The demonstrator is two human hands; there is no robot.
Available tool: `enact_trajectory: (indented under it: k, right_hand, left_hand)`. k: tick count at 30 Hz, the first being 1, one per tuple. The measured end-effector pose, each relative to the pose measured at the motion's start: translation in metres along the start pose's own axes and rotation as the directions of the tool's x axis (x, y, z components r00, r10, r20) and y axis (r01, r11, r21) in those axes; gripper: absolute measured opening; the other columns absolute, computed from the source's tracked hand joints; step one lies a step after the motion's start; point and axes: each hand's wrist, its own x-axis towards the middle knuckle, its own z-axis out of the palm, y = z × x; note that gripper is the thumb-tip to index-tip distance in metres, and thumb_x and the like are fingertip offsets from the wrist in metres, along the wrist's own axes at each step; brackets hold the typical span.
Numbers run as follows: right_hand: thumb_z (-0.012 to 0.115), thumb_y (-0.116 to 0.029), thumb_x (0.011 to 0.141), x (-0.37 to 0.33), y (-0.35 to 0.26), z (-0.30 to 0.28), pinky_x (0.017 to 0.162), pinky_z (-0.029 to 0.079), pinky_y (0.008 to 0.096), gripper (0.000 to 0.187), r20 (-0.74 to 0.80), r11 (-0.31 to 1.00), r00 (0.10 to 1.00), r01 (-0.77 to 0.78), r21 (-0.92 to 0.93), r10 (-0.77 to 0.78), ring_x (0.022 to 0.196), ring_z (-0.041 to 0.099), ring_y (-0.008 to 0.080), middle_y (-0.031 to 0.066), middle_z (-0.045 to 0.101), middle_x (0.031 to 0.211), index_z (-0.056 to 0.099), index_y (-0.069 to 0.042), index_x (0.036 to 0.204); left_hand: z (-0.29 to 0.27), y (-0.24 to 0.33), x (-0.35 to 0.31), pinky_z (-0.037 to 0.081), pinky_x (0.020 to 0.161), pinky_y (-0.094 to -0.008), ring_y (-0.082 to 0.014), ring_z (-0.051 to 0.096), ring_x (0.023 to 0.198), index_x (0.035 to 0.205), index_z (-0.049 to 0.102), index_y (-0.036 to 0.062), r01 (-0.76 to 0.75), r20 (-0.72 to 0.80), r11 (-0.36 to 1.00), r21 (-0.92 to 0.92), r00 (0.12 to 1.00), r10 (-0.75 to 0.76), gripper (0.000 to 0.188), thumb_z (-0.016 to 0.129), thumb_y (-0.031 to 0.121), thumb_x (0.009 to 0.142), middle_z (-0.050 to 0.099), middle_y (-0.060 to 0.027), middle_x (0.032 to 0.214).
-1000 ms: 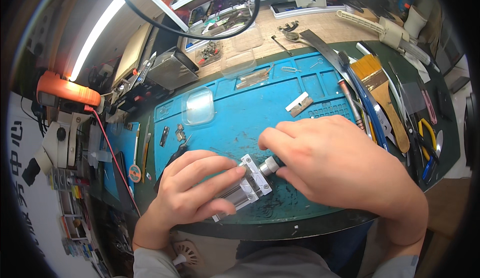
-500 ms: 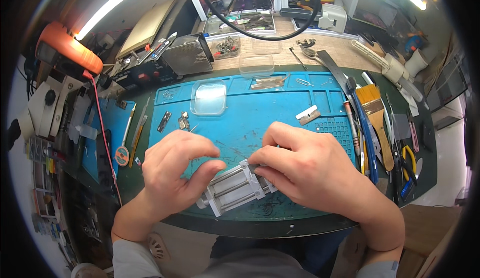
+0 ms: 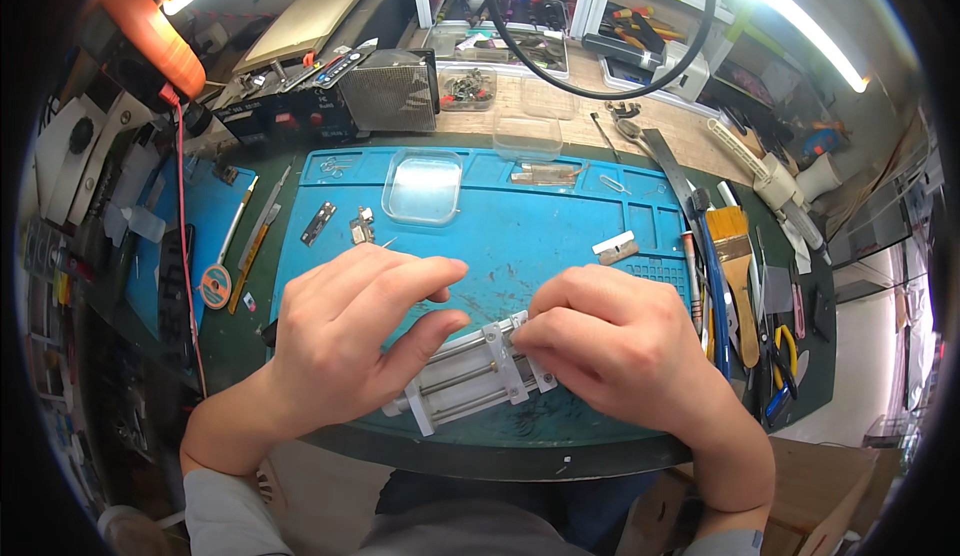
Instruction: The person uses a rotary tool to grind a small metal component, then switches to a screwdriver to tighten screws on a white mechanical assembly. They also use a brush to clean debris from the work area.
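A silver metal clamp with parallel rods lies aslant on the blue work mat, close to the front edge. My left hand is over its left end, thumb and fingers apart with nothing between them. My right hand is at the clamp's right end, its fingers pinched together beside the movable crossbar. Whatever those fingertips hold is hidden behind the fingers. Beyond my hands lie a dark slotted metal strip, a small metal part and a razor blade.
A clear plastic box sits on the mat's far side. To the right lie a wide brush, a blue-handled brush and yellow pliers. A solder spool and a craft knife are at left. A black cable loop hangs above.
The head view has shifted slightly. My left fingers have straightened and spread further from the thumb. My right hand stays pinched at the clamp's right end, its fingers curled more closely.
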Motion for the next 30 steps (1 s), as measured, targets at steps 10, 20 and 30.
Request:
enact_trajectory:
  k: [10, 20, 30]
  right_hand:
    - [0.071, -0.006, 0.075, 0.002, -0.001, -0.005, 0.062, 0.054, 0.0345, 0.016, 0.028, 0.999, 0.999, 0.036, -0.030, -0.035, 0.077, 0.067, 0.0221, 0.0029, 0.064, 0.087, 0.070, -0.009, 0.091]
    - [0.072, -0.006, 0.084, -0.001, 0.013, -0.019, 0.061, 0.051, 0.0361, 0.008, -0.121, 0.991, 0.990, -0.090, -0.099, 0.078, 0.071, 0.066, 0.0263, 0.0062, 0.064, 0.082, 0.069, -0.006, 0.092]
    - [0.077, -0.006, 0.081, -0.005, 0.012, -0.020, 0.061, 0.052, 0.0355, 0.013, -0.053, 0.984, 0.992, -0.121, -0.133, 0.115, 0.073, 0.067, 0.0260, 0.0070, 0.068, 0.082, 0.072, -0.006, 0.093]
  left_hand:
    - [0.000, 0.000, 0.000, 0.053, 0.060, -0.0343, -0.0252, 0.068, 0.071, 0.108, 0.069, 0.0035, 0.001, 0.010, 1.000, 0.004, 1.000, -0.001, 0.033, 0.083, 0.009, 0.079, 0.070, -0.0087, 0.085]
    - [0.004, 0.002, -0.001, 0.054, 0.060, -0.0318, -0.0212, 0.064, 0.072, 0.114, 0.075, 0.0064, -0.294, 0.274, 0.956, -0.019, 0.918, 0.288, 0.044, 0.084, 0.025, 0.075, 0.065, -0.0038, 0.090]
    - [0.001, 0.004, 0.005, 0.049, 0.060, -0.0305, -0.0177, 0.061, 0.073, 0.117, 0.072, 0.0062, -0.300, 0.354, 0.954, 0.016, 0.894, 0.275, 0.047, 0.080, 0.027, 0.076, 0.058, -0.0019, 0.088]
